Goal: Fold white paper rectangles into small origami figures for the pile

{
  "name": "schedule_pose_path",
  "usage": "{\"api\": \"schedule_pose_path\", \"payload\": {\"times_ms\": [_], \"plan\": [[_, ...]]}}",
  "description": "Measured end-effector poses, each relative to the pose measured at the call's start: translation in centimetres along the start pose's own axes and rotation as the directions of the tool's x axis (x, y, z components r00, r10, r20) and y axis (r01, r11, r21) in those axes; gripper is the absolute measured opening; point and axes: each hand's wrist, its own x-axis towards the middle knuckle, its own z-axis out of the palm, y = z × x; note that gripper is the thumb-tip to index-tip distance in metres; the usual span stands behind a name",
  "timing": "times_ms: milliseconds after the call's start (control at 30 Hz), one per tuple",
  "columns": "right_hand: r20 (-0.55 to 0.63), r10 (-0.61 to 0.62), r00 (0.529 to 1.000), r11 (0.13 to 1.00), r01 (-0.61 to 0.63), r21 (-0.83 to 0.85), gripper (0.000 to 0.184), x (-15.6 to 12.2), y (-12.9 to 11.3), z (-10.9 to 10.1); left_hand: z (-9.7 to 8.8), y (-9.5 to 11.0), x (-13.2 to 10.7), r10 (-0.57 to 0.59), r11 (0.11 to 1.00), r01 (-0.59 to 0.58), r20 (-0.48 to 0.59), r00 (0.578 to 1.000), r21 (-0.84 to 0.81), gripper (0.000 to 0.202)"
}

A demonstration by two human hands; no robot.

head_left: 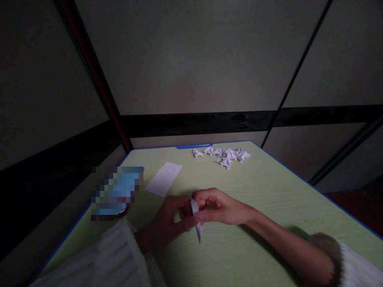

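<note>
A narrow strip of folded white paper point(198, 231) stands on edge between my hands, above the near middle of the table. My left hand point(169, 219) pinches it from the left, thumb and fingers closed. From the right, the fingertips of my right hand point(221, 207) press on it near its middle. The paper's pointed lower end hangs free below the thumbs. Part of its upper end is hidden by the fingers. Beyond my left hand, a flat rectangular sheet of white paper point(164, 178) lies on the table.
Several small folded paper figures point(229, 154) are grouped at the far edge of the pale green table point(269, 187), which has a blue rim. A phone-like device point(118, 191), its screen pixelated, lies at the left edge. A panelled wall point(194, 71) rises behind the table.
</note>
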Motion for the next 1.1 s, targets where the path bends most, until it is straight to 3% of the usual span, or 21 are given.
{"api": "schedule_pose_path", "payload": {"times_ms": [100, 133, 200, 233, 333, 400, 433, 567, 667, 800, 900, 1000, 1100], "plan": [[-0.039, -0.046, 0.998, 0.998, 0.044, -0.055, 0.016, 0.1, 0.0, 0.1, 0.4, -0.5, -0.1, -0.097, 0.995, 0.097, -0.069, 0.993, 0.007, 0.023], [-0.078, -0.07, 0.995, 0.994, 0.063, -0.086, 0.015, 0.2, 0.0, 0.0, 0.5, -0.7, -0.1, -0.124, 0.992, 0.121, -0.164, 0.979, -0.029, 0.021], [-0.194, -0.126, 0.973, 0.983, 0.096, -0.158, 0.013, 0.3, 0.1, -0.2, 0.5, -1.1, 0.0, -0.225, 0.974, 0.194, -0.412, 0.883, -0.115, 0.021], [-0.264, -0.154, 0.952, 0.976, 0.105, -0.19, 0.012, 0.4, 0.1, -0.4, 0.4, -1.2, 0.2, -0.279, 0.959, 0.224, -0.458, 0.844, -0.171, 0.023], [-0.478, -0.196, 0.856, 0.967, 0.088, -0.239, 0.007, 0.8, 0.2, -1.0, 0.0, -1.4, 1.1, -0.329, 0.928, 0.193, -0.454, 0.828, -0.319, 0.018], [-0.585, -0.149, 0.797, 0.977, 0.028, -0.211, 0.003, 1.0, 0.2, -1.4, -0.3, -1.4, 1.6, -0.361, 0.886, 0.101, -0.537, 0.763, -0.452, 0.019], [-0.618, -0.101, 0.78, 0.984, -0.013, -0.177, 0.003, 1.0, 0.2, -1.5, -0.4, -1.5, 1.8, -0.368, 0.861, 0.055, -0.546, 0.752, -0.506, 0.019], [-0.613, 0.101, 0.784, 0.992, -0.13, -0.002, 0.008, 1.2, 0.3, -1.5, -0.4, -1.6, 2.1, -0.436, 0.744, -0.04, -0.529, 0.728, -0.667, 0.013], [-0.581, 0.176, 0.795, 0.984, -0.145, 0.1, 0.006, 1.1, 0.4, -1.4, -0.4, -1.7, 2.2, -0.469, 0.727, -0.039, -0.537, 0.701, -0.685, 0.012], [-0.629, 0.108, 0.77, 0.979, 0.029, 0.204, 0.019, 1.0, 0.2, -1.8, -0.5, -1.7, 2.1, -0.437, 0.804, 0.061, -0.518, 0.735, -0.592, 0.016], [-0.662, 0.055, 0.748, 0.967, 0.124, 0.221, 0.014, 0.8, -0.1, -2.4, -0.6, -1.6, 1.8, -0.405, 0.861, 0.142, -0.49, 0.772, -0.488, 0.021], [-0.628, 0.06, 0.776, 0.979, 0.076, 0.188, 0.016, 0.7, -0.4, -2.3, -0.4, -1.4, 1.4, -0.338, 0.923, 0.184, -0.486, 0.806, -0.337, 0.016], [-0.516, 0.099, 0.851, 0.994, -0.056, 0.098, 0.021, 0.6, -0.3, -1.5, -0.1, -1.0, 1.1, -0.294, 0.943, 0.182, -0.441, 0.848, -0.278, 0.012]]}}
